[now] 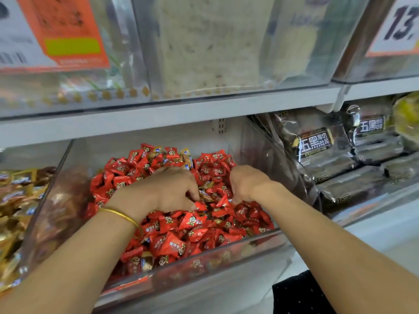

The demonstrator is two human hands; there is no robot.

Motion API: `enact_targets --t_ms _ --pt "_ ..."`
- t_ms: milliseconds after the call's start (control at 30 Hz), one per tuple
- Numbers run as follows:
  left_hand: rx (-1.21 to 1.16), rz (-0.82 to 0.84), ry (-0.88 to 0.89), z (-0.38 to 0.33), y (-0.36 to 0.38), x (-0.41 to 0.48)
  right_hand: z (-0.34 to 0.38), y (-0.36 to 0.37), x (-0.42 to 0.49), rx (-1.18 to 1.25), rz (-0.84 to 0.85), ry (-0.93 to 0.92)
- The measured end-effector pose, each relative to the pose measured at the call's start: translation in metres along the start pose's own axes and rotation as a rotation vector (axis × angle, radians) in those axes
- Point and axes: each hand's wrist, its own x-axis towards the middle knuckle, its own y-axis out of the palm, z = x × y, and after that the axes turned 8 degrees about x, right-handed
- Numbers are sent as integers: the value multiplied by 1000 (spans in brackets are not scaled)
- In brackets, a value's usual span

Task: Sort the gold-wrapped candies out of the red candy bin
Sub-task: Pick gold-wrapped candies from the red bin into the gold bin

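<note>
Your left hand (169, 189) is knuckles-up in the middle of the clear bin (260, 240), fingers curled down into the pile. The fingertips sit right at a gold-wrapped candy (205, 196), but you cannot tell whether they actually pinch it or only touch it. Your right hand (247, 184) is just beside it on the other side of that candy, also curled over with the fingertips buried among the wrappers, so its grip cannot be made out either. A thin gold bangle (120, 215) circles your left wrist.

The gold-wrapped candy between your hands is a small shiny pillow pack, gold with blue printing, lying crumpled on top of the red candies (192, 222). Those are glossy red packs with a little cartoon figure and white lettering, heaped high in the bin. Other gold pieces (186, 157) poke out at the back of the heap, and one more (147, 263) lies against the front wall.

To the left, a neighbouring bin (15, 200) holds gold wrappers. To the right, dark packets (316, 143) lie stacked under the shelf (158, 116).
</note>
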Motion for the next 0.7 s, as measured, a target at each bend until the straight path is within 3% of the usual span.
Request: enact_targets --t_ms 100,300,500,600,700 --pt "-60 30 -40 0 1 2 -1 -3 2 13 -107 7" --pt "-30 -255 -60 -12 7 29 -6 -26 -6 164 -356 -33" --pt "112 -35 -58 -15 4 53 -6 -35 -20 621 -294 -26" --pt "30 41 -119 -20 5 58 -5 -36 -22 921 -332 -59" --pt "-37 82 -194 -27 5 61 -4 -37 -21 950 -371 -97"
